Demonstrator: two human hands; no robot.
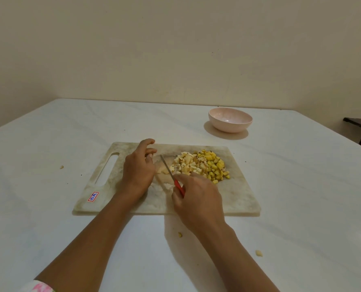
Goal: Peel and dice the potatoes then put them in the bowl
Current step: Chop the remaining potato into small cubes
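At the board [238,197] centre, the right grip [198,199] clasps the knife [177,183], the left grip [138,171] has an unclear hold, and the probably slick, firm potato [186,165] needs pinning from above.

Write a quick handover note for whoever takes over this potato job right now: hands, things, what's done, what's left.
Left hand: fingers curled beside a pale potato piece on the cutting board; grip hidden.
Right hand: grips the knife, blade over the board.
Done: diced potato piled on the board.
Left: finish dicing, move everything into the empty bowl.
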